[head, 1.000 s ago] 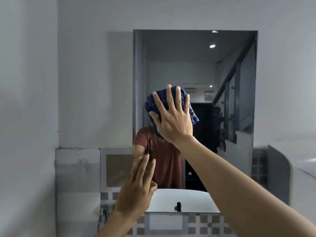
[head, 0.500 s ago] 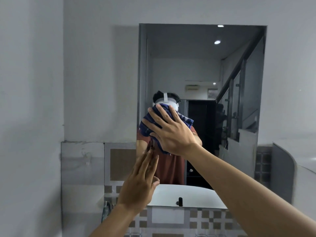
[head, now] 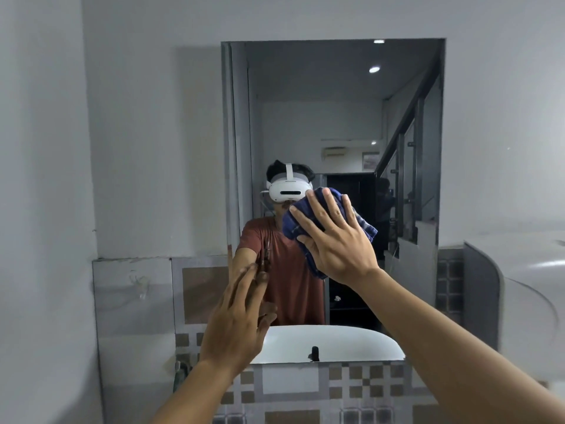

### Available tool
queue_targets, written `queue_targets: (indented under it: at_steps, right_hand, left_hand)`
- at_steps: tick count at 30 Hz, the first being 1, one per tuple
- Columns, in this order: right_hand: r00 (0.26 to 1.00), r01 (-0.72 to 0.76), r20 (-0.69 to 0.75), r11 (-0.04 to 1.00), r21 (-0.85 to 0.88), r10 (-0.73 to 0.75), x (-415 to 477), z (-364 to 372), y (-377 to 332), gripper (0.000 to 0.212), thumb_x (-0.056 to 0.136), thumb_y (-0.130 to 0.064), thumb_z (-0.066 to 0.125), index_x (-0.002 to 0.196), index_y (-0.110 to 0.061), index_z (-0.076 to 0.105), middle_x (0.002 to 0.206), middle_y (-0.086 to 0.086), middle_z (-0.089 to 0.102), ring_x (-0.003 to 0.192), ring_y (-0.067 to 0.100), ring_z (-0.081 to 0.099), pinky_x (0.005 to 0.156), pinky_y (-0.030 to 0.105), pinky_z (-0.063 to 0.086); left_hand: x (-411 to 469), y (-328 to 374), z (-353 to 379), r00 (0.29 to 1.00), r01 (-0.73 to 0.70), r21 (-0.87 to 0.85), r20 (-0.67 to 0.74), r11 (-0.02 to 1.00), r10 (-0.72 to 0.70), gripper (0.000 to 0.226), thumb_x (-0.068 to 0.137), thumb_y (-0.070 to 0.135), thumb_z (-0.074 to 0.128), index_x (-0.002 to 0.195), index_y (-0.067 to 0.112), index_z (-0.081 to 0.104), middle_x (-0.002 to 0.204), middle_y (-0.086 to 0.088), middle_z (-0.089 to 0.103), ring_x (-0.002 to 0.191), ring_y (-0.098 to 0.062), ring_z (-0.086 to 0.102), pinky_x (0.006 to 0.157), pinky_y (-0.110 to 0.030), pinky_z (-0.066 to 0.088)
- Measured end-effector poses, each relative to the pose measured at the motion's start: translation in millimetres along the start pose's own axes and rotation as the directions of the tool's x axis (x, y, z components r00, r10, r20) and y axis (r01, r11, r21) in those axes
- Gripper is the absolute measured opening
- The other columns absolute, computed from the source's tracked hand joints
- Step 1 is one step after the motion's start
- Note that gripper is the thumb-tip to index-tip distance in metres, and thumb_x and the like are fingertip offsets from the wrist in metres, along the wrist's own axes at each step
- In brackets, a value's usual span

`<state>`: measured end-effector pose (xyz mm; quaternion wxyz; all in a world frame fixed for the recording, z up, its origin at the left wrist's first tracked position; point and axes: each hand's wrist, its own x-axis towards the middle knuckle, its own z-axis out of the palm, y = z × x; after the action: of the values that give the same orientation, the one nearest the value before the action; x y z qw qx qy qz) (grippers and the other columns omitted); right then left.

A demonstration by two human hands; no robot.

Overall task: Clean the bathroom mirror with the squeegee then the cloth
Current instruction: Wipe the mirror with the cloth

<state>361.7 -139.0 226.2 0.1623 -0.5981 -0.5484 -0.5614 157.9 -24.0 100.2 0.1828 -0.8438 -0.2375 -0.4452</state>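
The rectangular mirror (head: 336, 96) hangs on the grey wall in front of me. My right hand (head: 334, 240) lies flat with spread fingers on a blue checked cloth (head: 295, 220), pressing it against the middle of the glass. My left hand (head: 237, 319) rests flat on the mirror's lower left edge, fingers together, holding nothing. No squeegee is in view. The glass reflects a person in a red-brown shirt and a white headset.
Patterned tiles (head: 305, 390) run under the mirror. A white curved counter (head: 532, 270) stands at the right. The mirror's lower part reflects a white basin (head: 333, 342). A bare grey wall (head: 46, 179) closes the left side.
My right hand has slid the cloth down and then to the right across the glass. My left hand stays at the mirror's lower left edge.
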Motion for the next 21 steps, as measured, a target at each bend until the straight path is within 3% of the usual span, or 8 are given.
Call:
queue_targets:
  at_steps: [7, 9, 11, 14, 21]
  right_hand:
    - [0.959, -0.266, -0.074, 0.960, 0.087, 0.272, -9.4, 1.3, 28.5, 0.056, 0.106, -0.042, 0.032, 0.158, -0.023, 0.029, 0.166, 0.016, 0.021, 0.155, 0.037, 0.008, 0.125, 0.057, 0.007]
    - [0.946, -0.306, -0.088, 0.948, 0.089, 0.313, -13.7, 1.9, 37.3, 0.055, 0.107, -0.042, 0.032, 0.158, -0.023, 0.030, 0.166, 0.016, 0.021, 0.155, 0.037, 0.008, 0.125, 0.057, 0.007]
    - [0.933, -0.339, -0.095, 0.936, 0.097, 0.348, -17.2, 1.7, 46.1, 0.055, 0.107, -0.044, 0.030, 0.159, -0.023, 0.029, 0.167, 0.017, 0.020, 0.155, 0.038, 0.007, 0.125, 0.058, 0.007]
    - [0.911, -0.391, -0.095, 0.913, 0.116, 0.402, -21.5, 0.0, 58.4, 0.057, 0.107, -0.048, 0.023, 0.159, -0.025, 0.027, 0.167, 0.017, 0.016, 0.155, 0.038, 0.004, 0.125, 0.056, 0.004]
    - [0.859, -0.491, -0.102, 0.863, 0.120, 0.503, -33.7, 1.2, 78.9, 0.058, 0.106, -0.051, 0.023, 0.160, -0.031, 0.020, 0.169, 0.015, 0.012, 0.156, 0.037, 0.002, 0.125, 0.057, 0.005]
  left_hand:
    - [7.1, 2.0, -6.5, 1.000, -0.020, 0.047, -0.020, 0.999, 0.021, 0.077, 0.075, 0.023, 0.085, 0.141, 0.011, 0.048, 0.146, -0.018, 0.047, 0.133, -0.040, 0.048, 0.102, -0.050, 0.051]
    - [7.4, 3.9, -7.6, 0.999, -0.033, 0.059, -0.036, 0.998, 0.035, 0.071, 0.078, 0.026, 0.082, 0.140, 0.011, 0.050, 0.144, -0.020, 0.048, 0.132, -0.041, 0.048, 0.102, -0.052, 0.050]
    - [7.9, 7.3, -10.3, 0.997, -0.028, 0.057, -0.064, 0.998, 0.032, 0.056, 0.089, 0.035, 0.064, 0.139, 0.013, 0.051, 0.145, -0.019, 0.045, 0.133, -0.039, 0.046, 0.106, -0.051, 0.046]
    - [19.0, 14.2, -19.2, 0.996, -0.015, 0.016, -0.089, 1.000, 0.016, 0.054, 0.093, 0.042, 0.045, 0.138, 0.014, 0.054, 0.147, -0.018, 0.043, 0.135, -0.036, 0.041, 0.111, -0.048, 0.038]
    - [92.8, 23.6, -40.7, 0.986, -0.122, 0.093, -0.103, 0.988, 0.132, 0.073, 0.095, 0.050, 0.051, 0.157, 0.019, 0.029, 0.161, -0.022, 0.021, 0.149, -0.036, 0.020, 0.120, -0.053, 0.027]
